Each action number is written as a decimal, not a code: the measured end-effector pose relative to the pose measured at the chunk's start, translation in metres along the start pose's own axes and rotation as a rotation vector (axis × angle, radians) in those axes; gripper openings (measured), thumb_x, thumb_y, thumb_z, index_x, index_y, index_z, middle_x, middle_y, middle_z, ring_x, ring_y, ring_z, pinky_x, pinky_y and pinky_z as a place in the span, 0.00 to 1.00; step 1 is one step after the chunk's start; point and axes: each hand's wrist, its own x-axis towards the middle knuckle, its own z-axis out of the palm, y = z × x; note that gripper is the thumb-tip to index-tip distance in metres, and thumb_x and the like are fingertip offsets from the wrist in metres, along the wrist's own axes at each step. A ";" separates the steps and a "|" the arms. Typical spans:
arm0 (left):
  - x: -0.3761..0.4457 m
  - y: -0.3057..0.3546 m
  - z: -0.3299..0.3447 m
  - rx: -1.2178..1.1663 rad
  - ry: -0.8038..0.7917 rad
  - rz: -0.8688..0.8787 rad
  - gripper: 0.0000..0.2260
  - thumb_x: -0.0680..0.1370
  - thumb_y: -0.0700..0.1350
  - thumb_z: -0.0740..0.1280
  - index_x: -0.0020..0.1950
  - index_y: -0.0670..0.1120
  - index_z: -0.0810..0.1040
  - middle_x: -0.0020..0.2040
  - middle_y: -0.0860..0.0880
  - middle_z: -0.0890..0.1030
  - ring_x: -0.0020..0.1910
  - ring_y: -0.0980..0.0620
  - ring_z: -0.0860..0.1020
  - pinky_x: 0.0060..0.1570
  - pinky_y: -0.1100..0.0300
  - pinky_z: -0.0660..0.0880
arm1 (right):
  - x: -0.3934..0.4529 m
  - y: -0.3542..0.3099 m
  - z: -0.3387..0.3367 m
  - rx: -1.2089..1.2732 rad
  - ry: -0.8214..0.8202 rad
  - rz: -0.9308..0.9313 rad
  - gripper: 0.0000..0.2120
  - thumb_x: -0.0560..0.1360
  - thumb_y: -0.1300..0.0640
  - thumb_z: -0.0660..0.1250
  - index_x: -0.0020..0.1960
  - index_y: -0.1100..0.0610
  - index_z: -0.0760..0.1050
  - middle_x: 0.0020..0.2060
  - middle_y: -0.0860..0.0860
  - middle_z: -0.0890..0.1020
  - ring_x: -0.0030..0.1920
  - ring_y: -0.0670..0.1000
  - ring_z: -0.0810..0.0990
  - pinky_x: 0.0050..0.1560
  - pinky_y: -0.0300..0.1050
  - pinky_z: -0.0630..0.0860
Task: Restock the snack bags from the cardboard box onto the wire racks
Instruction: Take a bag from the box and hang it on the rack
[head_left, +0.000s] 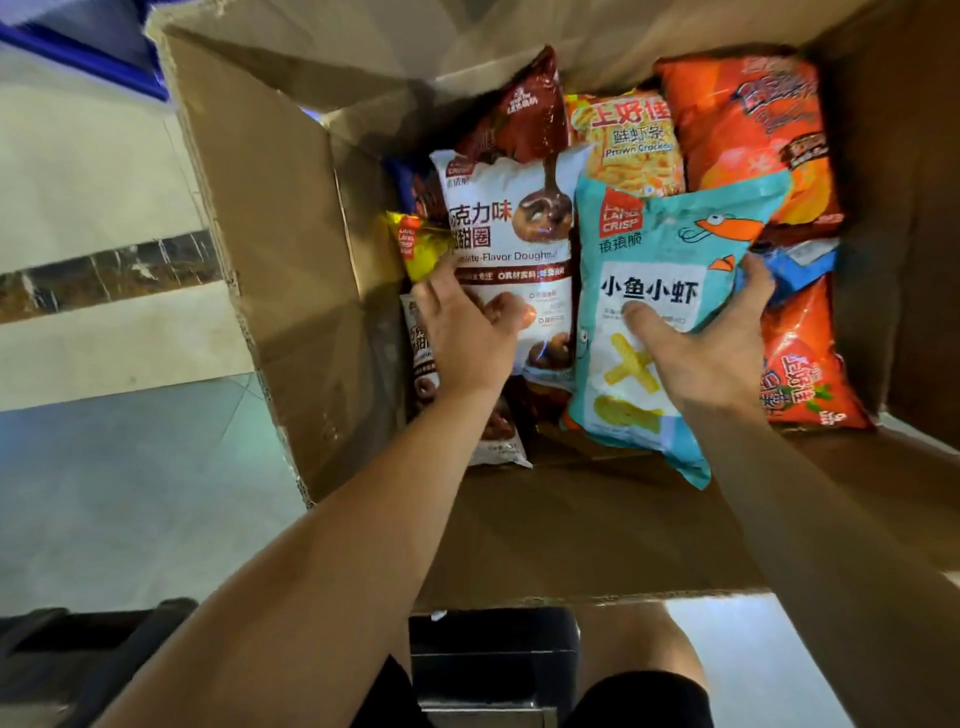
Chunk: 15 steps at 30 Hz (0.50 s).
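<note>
Both hands are down in the box (291, 249), which is brown corrugated cardboard with its flaps folded out and fills the centre and right of the frame. The right hand (711, 338) grips the teal bag (660, 291) at centre right: thumb pressed flat on its front, fingers wrapped over its right edge. The bag is glossy, puffed plastic film with a white label panel and an orange cartoon duck, and its lower end overhangs the near flap. The left hand (467, 322), at centre, has its fingers curled onto the white doughnut bag (511, 249), a smooth, pillow-shaped pack. I cannot tell whether it actually pinches the bag. The rest of the stock lies packed flat in the box: a maroon bag (530, 109) at top centre, a prawn cracker bag (628, 140) beside it, an orange bag (748, 140) at upper right, and a yellow bag (418, 241) wedged at the left wall. All are shiny and crinkled. At the left of the frame the floor (104, 208) is pale polished tile with a dark marble strip.
</note>
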 end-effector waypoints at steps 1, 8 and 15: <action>0.010 -0.005 -0.003 -0.022 -0.032 -0.058 0.36 0.69 0.48 0.77 0.73 0.49 0.65 0.67 0.46 0.69 0.65 0.50 0.68 0.64 0.60 0.67 | 0.000 0.001 0.001 0.001 0.004 -0.005 0.41 0.71 0.54 0.77 0.76 0.52 0.57 0.58 0.42 0.78 0.55 0.38 0.75 0.49 0.23 0.67; 0.023 0.000 -0.026 -0.155 -0.308 -0.063 0.33 0.73 0.39 0.77 0.75 0.50 0.67 0.56 0.57 0.80 0.49 0.67 0.76 0.40 0.76 0.73 | -0.017 -0.003 -0.005 0.026 0.008 -0.029 0.40 0.69 0.51 0.78 0.73 0.47 0.58 0.60 0.42 0.80 0.59 0.43 0.80 0.62 0.41 0.74; -0.052 0.059 -0.124 -0.207 -0.282 0.057 0.39 0.71 0.44 0.79 0.77 0.56 0.65 0.53 0.63 0.80 0.48 0.68 0.79 0.48 0.71 0.75 | -0.105 -0.068 -0.060 0.115 0.106 -0.091 0.41 0.68 0.54 0.80 0.72 0.49 0.59 0.62 0.46 0.80 0.60 0.42 0.80 0.61 0.43 0.78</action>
